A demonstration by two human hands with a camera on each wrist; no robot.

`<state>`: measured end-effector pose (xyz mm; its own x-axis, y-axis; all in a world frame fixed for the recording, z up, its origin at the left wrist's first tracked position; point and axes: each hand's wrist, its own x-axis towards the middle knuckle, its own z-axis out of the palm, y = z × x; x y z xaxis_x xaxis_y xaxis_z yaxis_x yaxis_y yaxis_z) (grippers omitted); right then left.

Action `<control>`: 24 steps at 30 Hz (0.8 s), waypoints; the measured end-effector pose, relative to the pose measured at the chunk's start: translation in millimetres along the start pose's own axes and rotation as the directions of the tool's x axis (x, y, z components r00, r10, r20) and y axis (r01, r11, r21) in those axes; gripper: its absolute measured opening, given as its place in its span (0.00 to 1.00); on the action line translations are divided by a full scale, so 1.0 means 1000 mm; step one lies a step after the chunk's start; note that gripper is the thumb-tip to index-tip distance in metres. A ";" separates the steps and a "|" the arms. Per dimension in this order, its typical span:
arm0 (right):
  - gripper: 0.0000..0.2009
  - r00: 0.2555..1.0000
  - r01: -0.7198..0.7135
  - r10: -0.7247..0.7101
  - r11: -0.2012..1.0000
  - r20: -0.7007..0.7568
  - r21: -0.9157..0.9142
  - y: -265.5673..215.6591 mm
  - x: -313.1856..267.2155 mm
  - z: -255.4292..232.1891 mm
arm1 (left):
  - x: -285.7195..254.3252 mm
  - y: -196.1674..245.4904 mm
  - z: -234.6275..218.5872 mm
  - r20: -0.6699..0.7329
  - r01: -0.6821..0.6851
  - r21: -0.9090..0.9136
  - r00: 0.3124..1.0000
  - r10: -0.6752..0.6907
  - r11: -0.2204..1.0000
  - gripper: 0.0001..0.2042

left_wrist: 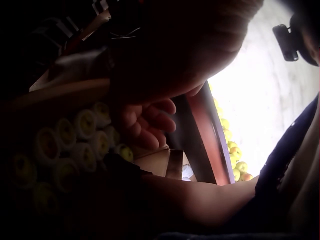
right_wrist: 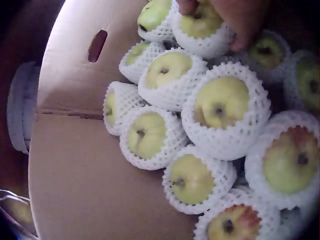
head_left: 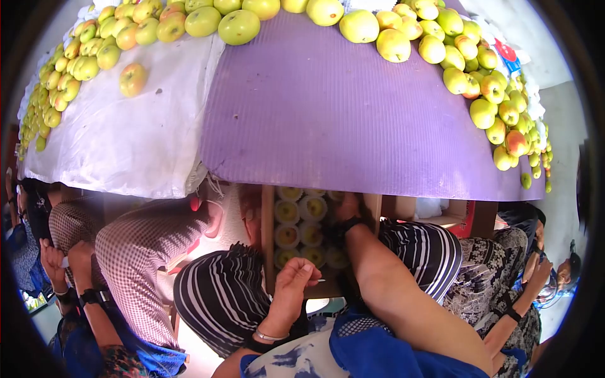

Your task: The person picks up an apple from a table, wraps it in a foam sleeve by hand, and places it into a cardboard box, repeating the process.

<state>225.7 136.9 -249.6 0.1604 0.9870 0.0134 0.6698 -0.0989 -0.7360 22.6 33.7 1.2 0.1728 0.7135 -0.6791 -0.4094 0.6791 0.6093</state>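
My right hand (head_left: 348,208) reaches into a cardboard box (head_left: 269,233) on my lap. In the right wrist view its fingers (right_wrist: 242,22) sit around an apple in a white foam net (right_wrist: 202,30), gripping it at the box's side. More netted apples (right_wrist: 217,112) lie packed around it, stems showing. Above the box's near edge, my left hand (head_left: 293,286) hangs with its fingers loosely curled. A small white sliver (head_left: 321,280) shows by its fingertips. The left wrist view is dark, with curled fingers (left_wrist: 150,125) and no object visible in them.
A purple ribbed mat (head_left: 353,107) and a white sheet (head_left: 138,120) cover the table ahead. Loose apples (head_left: 239,27) line its far side and both ends. People sit close on either side, with a checked trouser leg (head_left: 145,252) at left. The box wall has a hand slot (right_wrist: 98,46).
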 end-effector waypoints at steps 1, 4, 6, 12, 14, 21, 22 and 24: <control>0.27 1.000 -0.002 0.002 0.999 -0.003 -0.045 0.000 -0.001 0.001 | 0.000 0.000 0.001 0.002 0.000 0.001 1.000 0.000 1.000 0.08; 0.28 0.995 -0.080 0.087 0.989 0.051 -0.123 -0.014 -0.002 -0.004 | -0.001 0.001 0.001 0.017 0.007 0.004 1.000 -0.007 1.000 0.08; 0.28 0.971 -0.158 0.192 0.962 0.141 -0.222 -0.040 0.004 -0.020 | -0.002 0.001 0.002 0.018 0.018 0.004 1.000 -0.018 1.000 0.08; 0.13 0.972 -0.172 0.207 0.950 0.111 -0.260 -0.039 0.025 -0.009 | -0.002 0.000 0.001 0.014 0.032 -0.007 0.999 -0.032 0.999 0.08; 0.12 0.913 -0.344 0.361 0.931 0.188 -0.119 -0.010 0.025 0.006 | -0.001 -0.001 0.001 0.017 0.035 0.010 0.999 -0.035 0.999 0.08; 0.13 0.938 -0.307 0.338 0.914 -0.076 0.265 -0.020 0.028 0.004 | -0.001 0.000 0.004 0.025 0.026 0.034 0.999 -0.027 0.999 0.08; 0.13 0.932 -0.328 0.358 0.898 -0.052 0.293 -0.015 0.027 0.008 | -0.002 0.000 0.004 0.022 0.023 0.032 0.999 -0.024 0.999 0.08; 0.19 0.977 -0.212 0.214 0.959 -0.009 -0.188 -0.009 0.017 0.010 | -0.004 0.000 0.005 0.032 0.024 0.048 0.999 -0.025 0.999 0.08</control>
<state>215.4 155.6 -249.8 0.3069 0.9417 -0.1380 0.7449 -0.3279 -0.5811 26.2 31.5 5.2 0.2112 0.7013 -0.6809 -0.3613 0.7033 0.6123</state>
